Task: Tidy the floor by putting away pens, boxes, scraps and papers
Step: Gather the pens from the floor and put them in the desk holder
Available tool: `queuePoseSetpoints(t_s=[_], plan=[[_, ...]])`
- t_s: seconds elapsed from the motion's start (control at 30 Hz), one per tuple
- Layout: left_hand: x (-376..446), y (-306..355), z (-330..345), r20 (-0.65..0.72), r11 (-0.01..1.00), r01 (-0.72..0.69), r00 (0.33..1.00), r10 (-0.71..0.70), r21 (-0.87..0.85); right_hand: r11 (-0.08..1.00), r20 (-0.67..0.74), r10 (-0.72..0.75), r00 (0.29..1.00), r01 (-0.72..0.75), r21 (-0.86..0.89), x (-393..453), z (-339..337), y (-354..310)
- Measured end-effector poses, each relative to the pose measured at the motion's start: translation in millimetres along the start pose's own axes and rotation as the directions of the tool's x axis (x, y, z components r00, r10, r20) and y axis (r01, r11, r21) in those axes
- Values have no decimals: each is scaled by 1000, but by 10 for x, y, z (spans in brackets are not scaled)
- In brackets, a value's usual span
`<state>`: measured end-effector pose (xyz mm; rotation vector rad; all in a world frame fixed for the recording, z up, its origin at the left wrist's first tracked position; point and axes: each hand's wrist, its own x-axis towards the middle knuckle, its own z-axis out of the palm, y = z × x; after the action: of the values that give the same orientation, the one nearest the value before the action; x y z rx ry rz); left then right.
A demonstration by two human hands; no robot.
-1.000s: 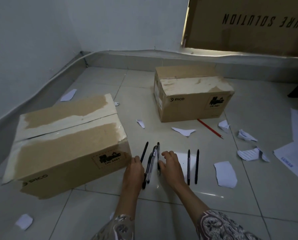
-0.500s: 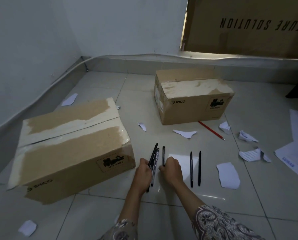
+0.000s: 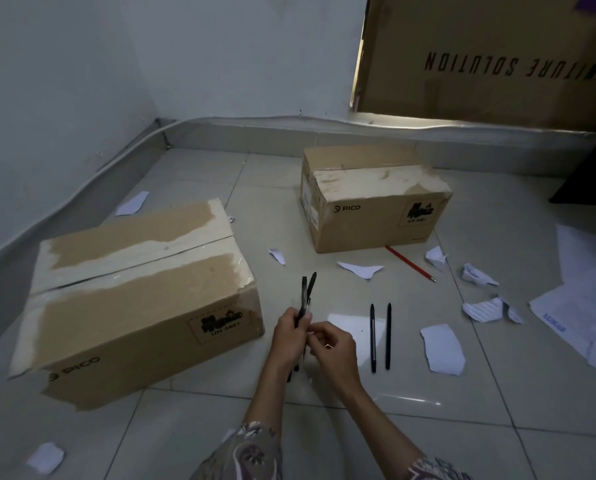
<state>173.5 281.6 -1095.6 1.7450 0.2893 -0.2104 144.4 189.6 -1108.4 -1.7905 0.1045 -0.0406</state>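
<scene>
My left hand [image 3: 288,336] grips a bunch of black pens [image 3: 307,292] lifted off the tiled floor, tips pointing away from me. My right hand [image 3: 334,348] pinches the lower part of the same bunch. Two more black pens [image 3: 380,336] lie side by side on the floor just right of my hands. A red pen [image 3: 410,264] lies in front of the smaller cardboard box [image 3: 376,199]. A larger taped cardboard box [image 3: 133,296] sits to my left. Torn paper scraps [image 3: 442,348] and crumpled pieces [image 3: 490,308] are scattered around.
White paper sheets [image 3: 580,306] lie at the right edge. A big flat carton [image 3: 490,53] leans on the back wall. More scraps lie near the left wall [image 3: 132,203] and at the lower left [image 3: 45,457]. A dark object [image 3: 591,181] sits at far right.
Both hands gathered the left group of pens from the floor and raised them; the left hand closed around the bunch and the right hand moved in onto it.
</scene>
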Motion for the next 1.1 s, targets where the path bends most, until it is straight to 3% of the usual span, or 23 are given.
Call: queuePoseSetpoints(t_s=[0.13,0.37,0.6,0.87,1.1], plan=[[-58,106,-47,-8,998,-50,999,51,49,994,-88,54,995,-62,-92,53,-92,61],[-210,368,-260,62,991,-129,990,131,-36,867,52,177,983,-130,-481,170,60,115],[-313,480,-523,105,973,-58,991,84,-225,779,27,279,960,-210,-591,299,300,53],[-362,543,-573,137,953,-30,988,74,-302,776,-36,442,896,-402,-486,481,282,44],[-348,671,-520,68,963,-90,991,111,-256,693,-49,380,924,-319,-647,506,234,39]])
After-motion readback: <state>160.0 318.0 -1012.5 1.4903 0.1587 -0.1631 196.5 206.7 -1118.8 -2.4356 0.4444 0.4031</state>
